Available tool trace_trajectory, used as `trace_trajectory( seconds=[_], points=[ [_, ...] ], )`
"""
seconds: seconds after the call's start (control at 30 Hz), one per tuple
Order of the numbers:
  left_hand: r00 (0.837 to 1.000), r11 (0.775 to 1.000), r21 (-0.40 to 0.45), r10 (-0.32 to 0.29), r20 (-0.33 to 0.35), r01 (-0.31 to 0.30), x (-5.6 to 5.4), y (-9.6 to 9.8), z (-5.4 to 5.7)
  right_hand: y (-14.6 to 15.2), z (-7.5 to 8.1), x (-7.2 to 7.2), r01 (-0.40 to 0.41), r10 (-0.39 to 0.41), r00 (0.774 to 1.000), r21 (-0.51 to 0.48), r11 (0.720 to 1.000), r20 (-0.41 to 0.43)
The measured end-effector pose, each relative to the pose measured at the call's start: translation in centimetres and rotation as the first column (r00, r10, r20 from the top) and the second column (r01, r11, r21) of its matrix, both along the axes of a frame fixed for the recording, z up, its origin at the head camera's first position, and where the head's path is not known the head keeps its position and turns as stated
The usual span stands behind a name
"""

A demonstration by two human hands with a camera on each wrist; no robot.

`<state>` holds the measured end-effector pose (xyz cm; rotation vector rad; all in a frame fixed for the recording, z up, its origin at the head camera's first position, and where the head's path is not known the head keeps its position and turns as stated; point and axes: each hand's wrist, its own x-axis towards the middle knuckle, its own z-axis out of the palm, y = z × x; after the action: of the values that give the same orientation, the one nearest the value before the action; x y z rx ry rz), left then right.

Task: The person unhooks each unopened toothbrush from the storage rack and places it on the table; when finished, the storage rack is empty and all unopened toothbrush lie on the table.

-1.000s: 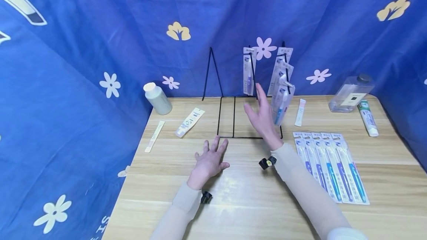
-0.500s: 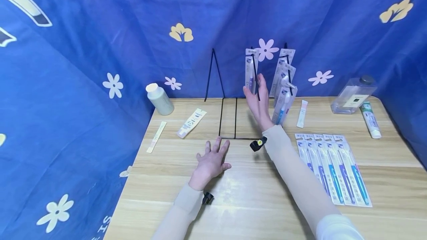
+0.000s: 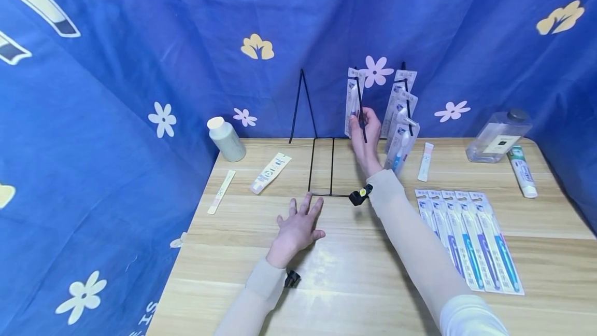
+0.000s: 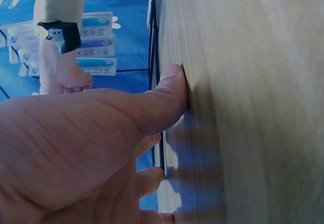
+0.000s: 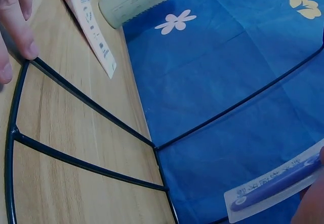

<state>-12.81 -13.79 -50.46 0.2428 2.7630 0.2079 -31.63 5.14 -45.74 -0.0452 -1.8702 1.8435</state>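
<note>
My right hand is raised at the middle hook of a black wire display rack. Its fingers and thumb pinch the lower part of a packaged toothbrush hanging there. The right wrist view shows the pack's end with a purple toothbrush handle, fingers at the frame's right edge. Several more toothbrush packs hang on the hook to the right. My left hand lies with spread fingers on the table, fingertips right at the rack's front bar.
Several packaged toothbrushes lie in a row at the right. A clear bottle and a toothpaste tube stand and lie behind them. On the left are a capped bottle, a flat tube and a thin sachet. Another sachet lies right of the rack.
My right hand has moved up and in to the toothbrush on the middle hook, and its extended fingers have curled onto the pack. The left hand has stayed in place.
</note>
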Motion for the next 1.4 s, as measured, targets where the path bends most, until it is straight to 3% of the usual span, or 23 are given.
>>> trace_trajectory(
  seconds=[0.5, 0.87, 1.1, 1.4],
  points=[
    [1.0, 1.0, -0.009, -0.01, 0.002, 0.01, 0.0, 0.4, -0.2, -0.1, 0.4, 1.4, 0.008, -0.019, 0.998, -0.175, 0.985, -0.06],
    [1.0, 1.0, -0.007, -0.006, 0.004, 0.006, 0.0, 0.2, 0.0, -0.1, -0.1, 3.9, 0.017, -0.011, 0.999, -0.151, 0.988, 0.044],
    [1.0, 1.0, -0.011, 0.001, 0.012, -0.001, -0.2, 0.1, 0.0, -0.3, -1.2, 6.7, -0.069, 0.084, 0.99, -0.13, 0.989, 0.115],
    [1.0, 1.0, 0.009, 0.006, 0.013, -0.006, -0.2, 0.1, 0.2, -0.1, -1.9, 11.3, -0.196, 0.215, 0.937, -0.098, 0.976, 0.274]
  ],
)
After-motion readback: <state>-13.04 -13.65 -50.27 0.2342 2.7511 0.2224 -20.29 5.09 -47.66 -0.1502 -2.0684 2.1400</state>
